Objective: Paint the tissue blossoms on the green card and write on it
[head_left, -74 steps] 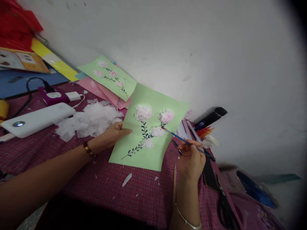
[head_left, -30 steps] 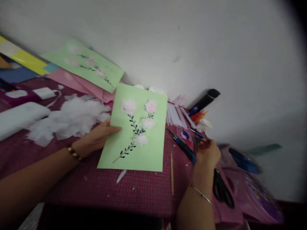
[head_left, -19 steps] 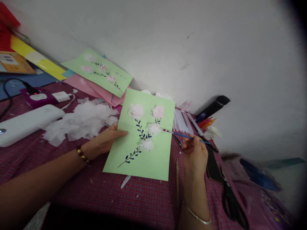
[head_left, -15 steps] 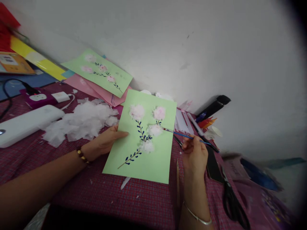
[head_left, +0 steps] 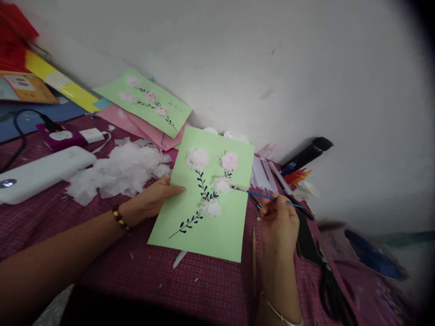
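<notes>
A light green sheet of card (head_left: 224, 235) bears several fluffy white-pink tissue flowers, with a painted stem and dark blue leaves. My left hand (head_left: 154, 199) grips its left edge, thumb on the front and fingers behind. Between the closed fingers of my right hand (head_left: 281, 219) is a thin blue paintbrush (head_left: 261, 195). Its bristle tip reaches the right edge of the middle flower (head_left: 222, 184); whether it touches cannot be made out. Left of the card lies a heap of torn white tissue paper (head_left: 125, 165).
Behind stands a second green flower card (head_left: 170, 108) on pink sheets. A white lamp-like device (head_left: 47, 172) and a purple socket block (head_left: 61, 136) are at left. Black scissors (head_left: 331, 290), a wooden stick (head_left: 254, 262) and a dark flat object (head_left: 307, 242) lie at right, by the wall (head_left: 340, 81).
The whole view has shifted slightly, so everything appears a little further right. Both hands keep their holds, and the brush tip stays by the same flower.
</notes>
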`<move>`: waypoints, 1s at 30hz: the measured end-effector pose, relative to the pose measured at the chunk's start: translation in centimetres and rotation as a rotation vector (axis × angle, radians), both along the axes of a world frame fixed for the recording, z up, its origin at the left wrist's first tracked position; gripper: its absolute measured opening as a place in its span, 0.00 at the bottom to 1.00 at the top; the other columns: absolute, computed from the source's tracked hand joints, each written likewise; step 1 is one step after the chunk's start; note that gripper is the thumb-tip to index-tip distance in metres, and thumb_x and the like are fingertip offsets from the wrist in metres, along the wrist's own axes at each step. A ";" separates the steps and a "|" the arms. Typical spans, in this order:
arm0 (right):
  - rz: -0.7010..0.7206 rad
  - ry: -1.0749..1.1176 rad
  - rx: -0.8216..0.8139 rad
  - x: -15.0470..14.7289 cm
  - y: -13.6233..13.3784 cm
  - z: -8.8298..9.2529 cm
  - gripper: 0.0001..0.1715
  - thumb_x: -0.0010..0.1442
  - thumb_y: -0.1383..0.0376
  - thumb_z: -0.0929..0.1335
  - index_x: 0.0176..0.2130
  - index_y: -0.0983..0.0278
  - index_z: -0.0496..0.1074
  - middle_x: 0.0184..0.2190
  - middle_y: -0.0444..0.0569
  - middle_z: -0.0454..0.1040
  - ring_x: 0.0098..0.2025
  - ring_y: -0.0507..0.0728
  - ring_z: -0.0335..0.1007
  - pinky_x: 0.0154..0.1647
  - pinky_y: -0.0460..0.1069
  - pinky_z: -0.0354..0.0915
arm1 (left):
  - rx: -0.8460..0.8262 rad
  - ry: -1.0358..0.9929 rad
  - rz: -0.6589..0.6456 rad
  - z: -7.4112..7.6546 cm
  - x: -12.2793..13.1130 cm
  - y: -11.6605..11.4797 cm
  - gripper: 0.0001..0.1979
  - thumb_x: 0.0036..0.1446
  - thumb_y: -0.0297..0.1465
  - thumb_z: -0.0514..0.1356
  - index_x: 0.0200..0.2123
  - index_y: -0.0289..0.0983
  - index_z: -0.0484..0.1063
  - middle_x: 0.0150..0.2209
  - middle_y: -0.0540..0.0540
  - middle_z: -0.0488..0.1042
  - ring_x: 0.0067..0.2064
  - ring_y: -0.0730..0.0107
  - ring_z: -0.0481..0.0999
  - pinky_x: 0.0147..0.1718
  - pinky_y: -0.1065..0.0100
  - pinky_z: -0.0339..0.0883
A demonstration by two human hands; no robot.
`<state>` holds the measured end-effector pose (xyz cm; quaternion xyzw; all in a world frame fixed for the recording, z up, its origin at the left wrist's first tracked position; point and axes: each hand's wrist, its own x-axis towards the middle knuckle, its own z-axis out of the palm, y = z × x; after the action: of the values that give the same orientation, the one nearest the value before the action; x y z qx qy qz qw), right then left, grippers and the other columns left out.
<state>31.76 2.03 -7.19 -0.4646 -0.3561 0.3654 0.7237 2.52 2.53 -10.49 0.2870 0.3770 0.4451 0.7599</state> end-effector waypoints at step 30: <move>-0.096 -0.725 0.205 -3.2 -2.8 0.0 0.10 0.62 0.63 0.67 0.34 0.67 0.75 0.22 0.43 0.72 0.22 0.50 0.68 0.25 0.47 0.65 | 0.115 -0.009 -0.022 -0.8 0.6 -0.1 0.19 0.50 0.24 0.63 0.47 0.33 0.74 0.33 0.41 0.81 0.30 0.63 0.80 0.31 0.65 0.75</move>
<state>28.61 -0.74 -7.22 -0.5050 -0.6016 0.1055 0.6098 3.09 2.45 -11.33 0.3322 0.3443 0.4589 0.7487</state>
